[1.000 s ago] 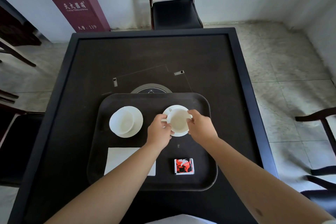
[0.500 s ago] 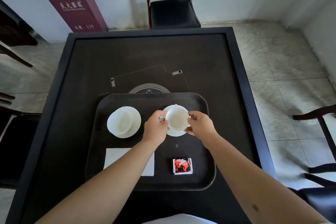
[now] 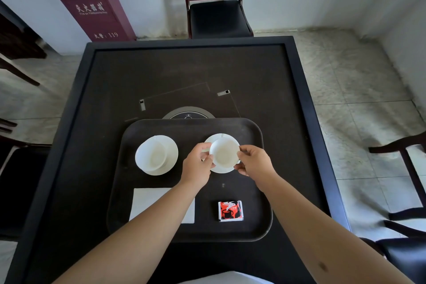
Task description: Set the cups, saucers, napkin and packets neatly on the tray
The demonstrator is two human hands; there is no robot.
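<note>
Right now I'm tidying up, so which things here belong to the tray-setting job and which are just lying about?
Job:
tray
left cup and saucer
right cup, gripped by both hands, and saucer
napkin
red packet

Lying about:
table
black chair
red cabinet

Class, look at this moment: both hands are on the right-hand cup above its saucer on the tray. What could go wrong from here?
1. Both hands, left and right, pinch only the rim of the right cup; it could slip or tip.
2. Set down off-centre, it might rock on its saucer.
3. The left forearm hangs over the napkin and could drag it askew.
</note>
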